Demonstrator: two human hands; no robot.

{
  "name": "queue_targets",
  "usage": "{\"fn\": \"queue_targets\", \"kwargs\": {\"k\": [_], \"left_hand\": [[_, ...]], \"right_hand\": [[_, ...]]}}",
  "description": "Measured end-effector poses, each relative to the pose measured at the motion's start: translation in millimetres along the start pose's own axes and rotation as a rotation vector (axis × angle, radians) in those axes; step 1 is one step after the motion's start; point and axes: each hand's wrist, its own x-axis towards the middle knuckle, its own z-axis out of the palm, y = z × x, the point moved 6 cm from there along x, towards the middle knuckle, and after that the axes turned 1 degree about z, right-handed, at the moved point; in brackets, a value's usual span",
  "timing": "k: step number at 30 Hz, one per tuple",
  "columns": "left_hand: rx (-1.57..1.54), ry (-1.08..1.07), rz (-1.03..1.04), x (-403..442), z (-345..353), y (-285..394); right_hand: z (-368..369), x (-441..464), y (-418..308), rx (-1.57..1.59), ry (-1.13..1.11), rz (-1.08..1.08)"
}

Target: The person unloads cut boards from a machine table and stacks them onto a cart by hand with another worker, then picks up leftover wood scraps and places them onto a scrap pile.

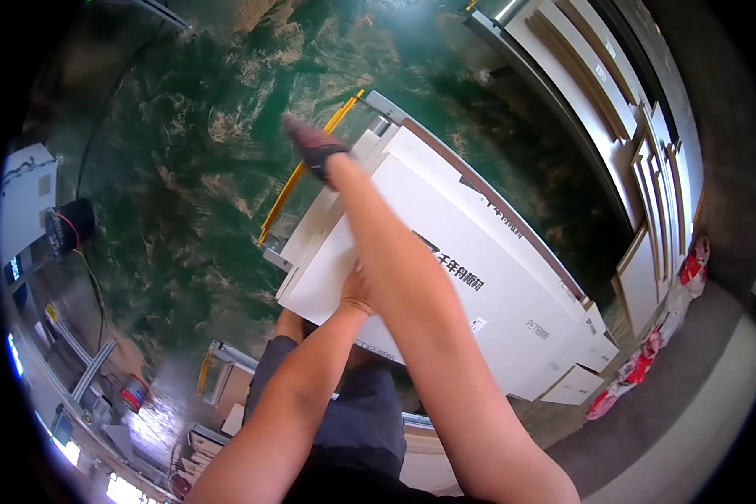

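Note:
A stack of white boards with black printed lettering lies in front of me on a support with a grey metal edge. My right arm reaches across it. My right hand, in a dark reddish glove, is beyond the stack's far left end, near a yellow bar. Motion smears its fingers, so I cannot make out a grip. My left hand is at the top board's surface near its left end. The right forearm covers most of its fingers, and what they do is hidden.
Leaning boards stand in a rack at the right, beside red and white plastic wrapping. The green floor is dusty. At the left are a dark cylindrical container, a cable and a red can. Board offcuts lie lower left.

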Motion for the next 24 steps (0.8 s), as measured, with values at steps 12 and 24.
{"fn": "queue_targets", "kwargs": {"k": [12, 24], "left_hand": [[0.660, 0.233, 0.302, 0, -16, 18], [0.482, 0.053, 0.273, -10, -25, 30]], "right_hand": [[-8, -135, 211, -0.375, 0.975, 0.270], [79, -106, -104, 0.145, 0.375, -0.737]]}}
